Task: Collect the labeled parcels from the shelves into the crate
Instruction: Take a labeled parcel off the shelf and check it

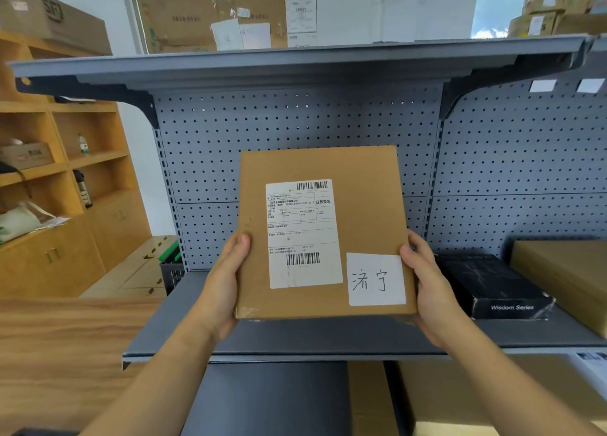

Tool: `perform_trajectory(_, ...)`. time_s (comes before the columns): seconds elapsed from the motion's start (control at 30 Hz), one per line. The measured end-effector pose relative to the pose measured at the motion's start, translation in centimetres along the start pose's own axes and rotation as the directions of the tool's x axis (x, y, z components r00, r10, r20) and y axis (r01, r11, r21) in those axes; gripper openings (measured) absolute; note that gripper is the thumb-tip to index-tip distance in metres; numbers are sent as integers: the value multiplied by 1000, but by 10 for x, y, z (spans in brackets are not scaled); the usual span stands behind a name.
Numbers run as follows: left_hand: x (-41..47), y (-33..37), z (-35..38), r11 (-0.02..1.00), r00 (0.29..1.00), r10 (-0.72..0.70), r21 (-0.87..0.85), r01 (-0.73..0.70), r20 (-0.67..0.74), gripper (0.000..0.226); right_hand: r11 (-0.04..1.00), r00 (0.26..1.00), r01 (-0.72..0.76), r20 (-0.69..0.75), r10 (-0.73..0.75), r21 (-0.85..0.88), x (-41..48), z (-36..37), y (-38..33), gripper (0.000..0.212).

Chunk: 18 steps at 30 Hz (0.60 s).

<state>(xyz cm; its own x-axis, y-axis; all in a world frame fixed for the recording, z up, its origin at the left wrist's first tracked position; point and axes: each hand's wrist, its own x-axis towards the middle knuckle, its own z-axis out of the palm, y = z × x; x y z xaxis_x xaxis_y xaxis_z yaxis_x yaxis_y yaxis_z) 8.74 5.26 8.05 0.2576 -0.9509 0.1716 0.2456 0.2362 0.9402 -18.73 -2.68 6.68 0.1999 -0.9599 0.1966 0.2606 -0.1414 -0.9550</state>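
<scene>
Brown cardboard parcel (pixel 364 205), flat and square, held up in front of me over the grey metal shelf (pixel 328 340), clear of the shelf surface, top edge tipped slightly away. Left grip (pixel 223 287) clenched on the parcel's lower left edge, thumb on the front face, fingers hidden behind. Right grip (pixel 433 291) clenched on the lower right edge, thumb on the front, palm under the corner. Both grasping the same parcel.

White shipping label (pixel 303 233) on the front, barcodes at top and bottom, small print too fine to read. White handwritten note (pixel 376 279) just right of it, in the lower right corner, touching the right thumb.

Grey pegboard (pixel 328 123) backs the shelf. Upper shelf (pixel 295 64) overhead on dark brackets. Black box (pixel 492 284) marked "Wisdom Series" lies on the shelf just right of the right grip. Tan box (pixel 565 271) beside it, cut off by the frame edge. More cardboard boxes (pixel 460 393) on the level below.

Wooden worktop (pixel 65 337) to my left, wooden cabinet (pixel 82 205) behind it. Dark slotted container (pixel 170 273) low behind the shelf upright, mostly hidden.
</scene>
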Motion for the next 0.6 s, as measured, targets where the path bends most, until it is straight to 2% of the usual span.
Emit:
perform_trajectory(0.13,1,-1,1,1000,1000,-17,-15,17,-18,48,1000,1000,-17,-1,17,-12,0,-2,0,53)
perform_trajectory(0.23,4,-4,1,995,995,-88,-47,86,-40,48,999,998,-45,-36,45,-6,7,-4,8,40)
perform_trajectory(0.37,13,-12,2,969,962,-247,2,248,-115,37,981,976,-190,-120,182,-51,25,-7,32,34)
perform_trajectory(0.5,29,-32,0,914,899,-374,71,399,-227,32,923,932,-355,-135,336,-148,46,-10,59,35)
perform_trajectory(0.6,42,-50,-6,875,868,-422,132,466,-263,34,904,921,-386,-139,364,-185,59,-15,73,35)
